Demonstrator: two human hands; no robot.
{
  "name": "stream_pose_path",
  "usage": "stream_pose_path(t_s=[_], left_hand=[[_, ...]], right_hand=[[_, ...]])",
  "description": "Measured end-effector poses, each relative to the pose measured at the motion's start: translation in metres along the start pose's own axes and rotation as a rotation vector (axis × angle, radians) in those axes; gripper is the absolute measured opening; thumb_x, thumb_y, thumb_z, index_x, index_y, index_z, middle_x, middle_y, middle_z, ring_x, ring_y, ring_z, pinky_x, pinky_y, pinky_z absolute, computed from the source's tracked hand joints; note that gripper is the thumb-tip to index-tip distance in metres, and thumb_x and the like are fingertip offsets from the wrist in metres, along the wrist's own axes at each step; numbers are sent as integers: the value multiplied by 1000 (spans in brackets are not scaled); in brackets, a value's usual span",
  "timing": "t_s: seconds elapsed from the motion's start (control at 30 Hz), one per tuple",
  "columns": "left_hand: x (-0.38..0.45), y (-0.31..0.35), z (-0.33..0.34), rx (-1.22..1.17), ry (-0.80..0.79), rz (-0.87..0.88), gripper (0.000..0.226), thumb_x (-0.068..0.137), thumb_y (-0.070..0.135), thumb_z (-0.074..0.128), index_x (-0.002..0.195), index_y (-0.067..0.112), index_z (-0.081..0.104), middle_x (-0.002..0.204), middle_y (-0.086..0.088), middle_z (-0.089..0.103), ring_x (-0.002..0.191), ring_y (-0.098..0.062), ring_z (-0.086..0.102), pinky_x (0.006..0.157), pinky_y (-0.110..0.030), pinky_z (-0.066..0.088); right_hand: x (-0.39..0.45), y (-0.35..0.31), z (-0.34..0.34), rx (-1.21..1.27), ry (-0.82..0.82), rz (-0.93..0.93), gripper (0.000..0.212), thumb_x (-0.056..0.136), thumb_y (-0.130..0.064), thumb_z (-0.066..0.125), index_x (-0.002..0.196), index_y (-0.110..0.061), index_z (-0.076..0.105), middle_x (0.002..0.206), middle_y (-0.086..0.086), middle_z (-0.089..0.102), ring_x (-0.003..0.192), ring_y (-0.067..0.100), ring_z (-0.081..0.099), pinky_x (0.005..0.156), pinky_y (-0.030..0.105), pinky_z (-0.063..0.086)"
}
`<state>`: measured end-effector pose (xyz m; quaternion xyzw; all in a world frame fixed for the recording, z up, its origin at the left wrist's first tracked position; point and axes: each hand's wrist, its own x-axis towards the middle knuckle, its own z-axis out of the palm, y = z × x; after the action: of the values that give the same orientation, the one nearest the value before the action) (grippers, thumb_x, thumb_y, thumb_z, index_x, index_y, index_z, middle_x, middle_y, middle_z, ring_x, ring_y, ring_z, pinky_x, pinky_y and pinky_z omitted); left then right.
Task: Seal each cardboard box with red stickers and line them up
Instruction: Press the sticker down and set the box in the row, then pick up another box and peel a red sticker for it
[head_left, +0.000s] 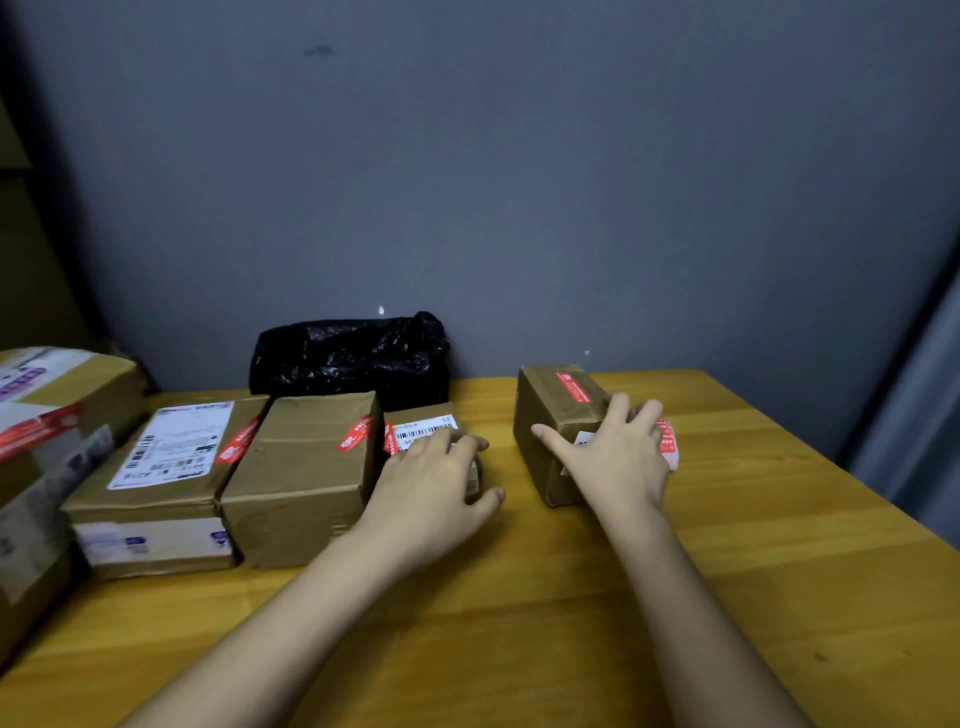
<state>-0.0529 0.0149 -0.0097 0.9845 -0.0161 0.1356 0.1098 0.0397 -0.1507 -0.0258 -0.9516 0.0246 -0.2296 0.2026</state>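
Several brown cardboard boxes stand side by side on the wooden table (571, 597): a big one (47, 415) at far left, a labelled one (166, 467), a plain one (306, 467), then a small one (421, 423) with a barcode label. Each carries a red sticker. My left hand (431, 493) lies over the small box, fingers curled around its near end. Apart to the right stands another small box (550, 421) with a red sticker on top. My right hand (613, 457) rests on it with fingers spread. A sheet of red stickers (667, 441) pokes out beneath that hand.
A crumpled black plastic bag (348, 356) sits against the grey wall behind the boxes. More cardboard rises at the left edge of view. The table's right edge runs diagonally at the right, with a grey curtain beyond it.
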Motion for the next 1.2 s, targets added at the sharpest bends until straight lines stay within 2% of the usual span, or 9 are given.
stream_pose_path(t_s=[0.33, 0.43, 0.5, 0.6, 0.7, 0.8, 0.87, 1.0, 1.2], left_hand=[[-4, -7, 1, 30, 13, -5, 53, 90, 54, 45, 136, 29, 41, 140, 7, 40, 130, -15, 39, 100, -33, 39], [-7, -14, -3, -38, 38, -12, 43, 91, 46, 47, 130, 26, 48, 135, 8, 43, 126, -15, 43, 98, -32, 40], [-9, -19, -7, -115, 88, -27, 32, 93, 39, 48, 121, 25, 53, 127, 8, 48, 118, -16, 49, 92, -30, 42], [-12, -24, -16, -235, 240, -60, 14, 94, 29, 50, 106, 26, 56, 109, 10, 54, 100, -12, 55, 77, -28, 39], [-15, -29, -24, -377, 425, -101, 9, 93, 21, 50, 98, 27, 54, 98, 12, 55, 89, -9, 55, 75, -32, 43], [-18, -36, -25, -478, 524, -111, 12, 93, 18, 48, 99, 27, 53, 99, 11, 56, 90, -11, 58, 79, -38, 48], [-21, -41, -23, -525, 563, -107, 12, 93, 21, 45, 97, 30, 52, 98, 10, 58, 89, -13, 61, 80, -42, 50], [-26, -47, -20, -565, 613, -120, 12, 88, 27, 43, 94, 33, 50, 96, 9, 59, 85, -14, 63, 79, -43, 50], [-30, -47, -15, -602, 590, -126, 15, 85, 28, 44, 97, 32, 53, 99, 12, 58, 88, -13, 63, 82, -43, 50]], right_hand=[[-4, 4, 4, -22, 18, -51, 94, 67, -85, 46, 131, -16, 36, 125, 9, 35, 116, 31, 46, 78, 38, 48], [-6, 6, 0, -25, 103, -53, 98, 70, -83, 46, 138, -14, 37, 130, 11, 40, 117, 30, 44, 85, 40, 45], [-8, 4, -6, 41, 255, -114, 88, 75, -75, 49, 135, -12, 43, 128, 13, 46, 115, 30, 47, 88, 43, 42], [-19, -13, -15, 273, 411, -330, 53, 84, -51, 52, 121, -14, 53, 116, 7, 53, 106, 24, 52, 87, 41, 44], [-37, -41, -11, 429, 213, -475, 34, 84, -38, 57, 112, -18, 57, 110, 0, 56, 102, 19, 53, 85, 39, 48], [-53, -54, 6, 377, -26, -518, 47, 85, -39, 61, 126, -20, 50, 124, -3, 47, 115, 18, 47, 94, 35, 44], [-60, -57, 20, 347, -99, -500, 64, 82, -44, 64, 137, -20, 40, 136, -2, 39, 126, 18, 40, 101, 33, 38], [-73, -69, 42, 292, -118, -401, 95, 70, -54, 70, 147, -21, 25, 150, 1, 25, 133, 24, 36, 100, 39, 39], [-85, -82, 56, 338, -107, -312, 111, 63, -63, 69, 151, -22, 14, 154, 0, 18, 136, 26, 33, 100, 45, 39]])
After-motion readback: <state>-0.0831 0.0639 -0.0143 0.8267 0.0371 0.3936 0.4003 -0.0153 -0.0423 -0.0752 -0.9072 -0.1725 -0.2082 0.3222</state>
